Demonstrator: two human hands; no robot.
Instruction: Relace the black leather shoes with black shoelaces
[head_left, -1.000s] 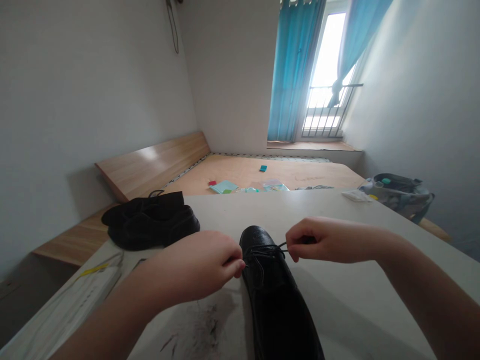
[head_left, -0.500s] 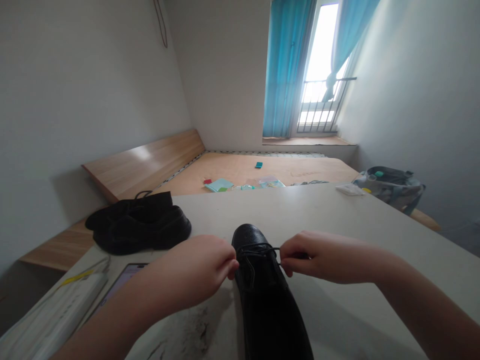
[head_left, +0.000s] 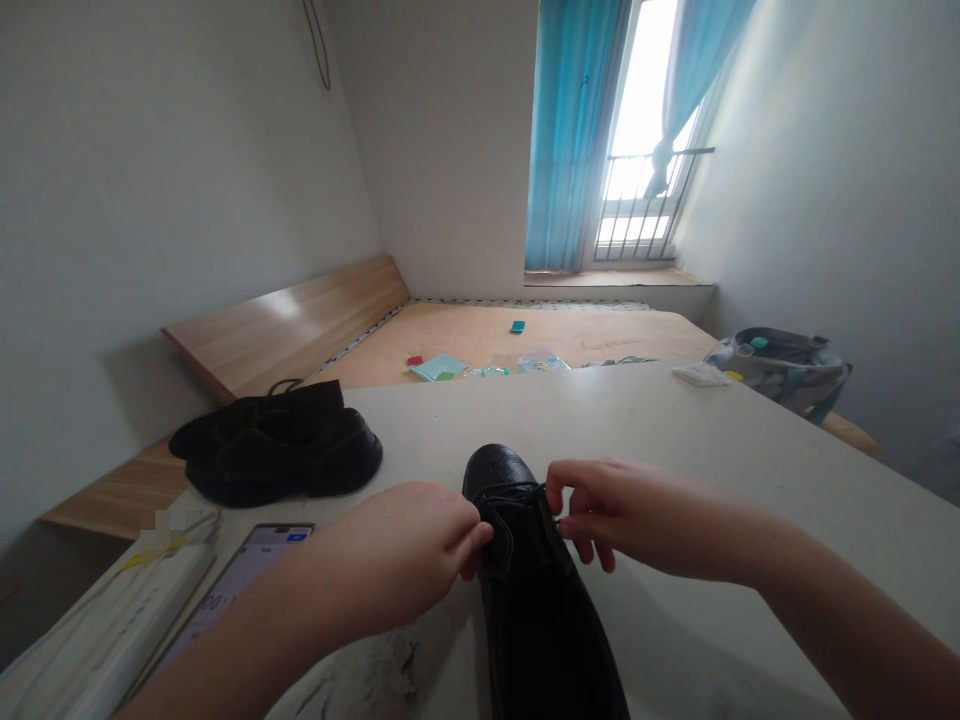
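Note:
A black leather lace-up shoe lies on the white table with its toe pointing away from me. Thin black shoelace crosses its upper near the toe. At the shoe's left edge my left hand is closed, thumb and fingertips pinched together; whatever lies between them is hidden. On the other side, my right hand has its index finger and thumb at the lace by the right eyelets, with the lower fingers loosely curled. To the left, a pair of black shoes stands close together.
A phone with its screen lit and a white box lie left of my forearm. Beyond the white table is a wooden bed board with small packets. A bag sits at the right.
My right hand has shifted slightly left, closer to the shoe, and its lower fingers have loosened. My left hand has edged right and lower over the shoe's side. The shoe stays put.

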